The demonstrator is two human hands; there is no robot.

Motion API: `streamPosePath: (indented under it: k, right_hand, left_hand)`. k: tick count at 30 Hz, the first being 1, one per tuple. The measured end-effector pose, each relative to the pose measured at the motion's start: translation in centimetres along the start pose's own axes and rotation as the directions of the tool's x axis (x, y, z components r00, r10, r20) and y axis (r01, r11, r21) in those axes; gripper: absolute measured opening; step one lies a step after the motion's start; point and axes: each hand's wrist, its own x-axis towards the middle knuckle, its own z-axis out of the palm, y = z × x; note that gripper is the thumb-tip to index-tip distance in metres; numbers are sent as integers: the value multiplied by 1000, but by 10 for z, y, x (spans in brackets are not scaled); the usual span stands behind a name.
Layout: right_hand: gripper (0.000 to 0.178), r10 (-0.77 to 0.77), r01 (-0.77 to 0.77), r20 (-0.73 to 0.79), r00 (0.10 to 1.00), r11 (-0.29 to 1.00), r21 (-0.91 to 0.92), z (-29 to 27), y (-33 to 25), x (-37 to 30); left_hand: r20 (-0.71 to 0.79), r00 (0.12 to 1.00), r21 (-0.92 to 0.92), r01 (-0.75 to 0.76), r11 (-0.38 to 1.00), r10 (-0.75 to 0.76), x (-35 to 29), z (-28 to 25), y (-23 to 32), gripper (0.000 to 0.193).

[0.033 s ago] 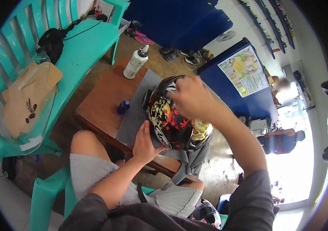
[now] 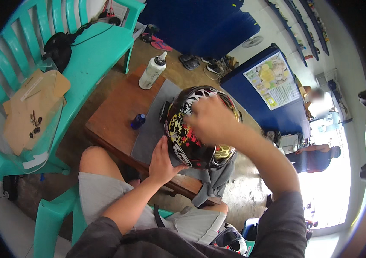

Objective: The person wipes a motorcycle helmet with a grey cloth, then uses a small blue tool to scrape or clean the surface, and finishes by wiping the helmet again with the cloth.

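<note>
A glossy black motorcycle helmet [image 2: 193,146] with red leaves, yellow flecks and a gold pattern rests on a grey cloth [image 2: 148,124] on the wooden table. My left hand [image 2: 163,161] lies with fingers spread against the helmet's near left side, steadying it. Over the helmet's top, my right hand [image 2: 213,118] is curled with its fingers pressed toward the shell. Its fingertips are hidden and slightly blurred, so what they hold, if anything, cannot be seen. Left of the helmet stand a small dark blue bottle [image 2: 138,121] and a white spray bottle [image 2: 152,72].
The wooden table [image 2: 112,116] reaches left of the helmet. On the green bench [image 2: 93,47] lie a clear visor, brown cardboard [image 2: 19,124] with small screws, and a black bag [image 2: 58,49]. Another helmet [image 2: 230,241] sits beside my seat. A person [image 2: 316,157] stands at the far right.
My right hand has slid nearer to me across the helmet's top, uncovering more of the white pattern at its far side. My left hand keeps its place.
</note>
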Motion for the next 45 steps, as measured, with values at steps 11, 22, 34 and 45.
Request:
streamPosePath:
  k: [11,22,34,45]
  right_hand:
    - [32,27,-24,-11,1000,986,167,6,50,24]
    - [35,393,-406,107,913,894,187,10,101,31]
    - [40,171,-202,-180,969,964,-172,2,-48,-41]
    - [24,549,-549,3,836,836,33,-7,12,23]
  left_hand:
    - [-3,1000,15,-19,1000,19,5,1,-3,142]
    - [9,999,25,-38,999,38,5,5,-5,146]
    - [-39,998,23,-48,999,49,5,5,-2,140]
    - [-40,997,11,-60,998,60,1,14,-9,142]
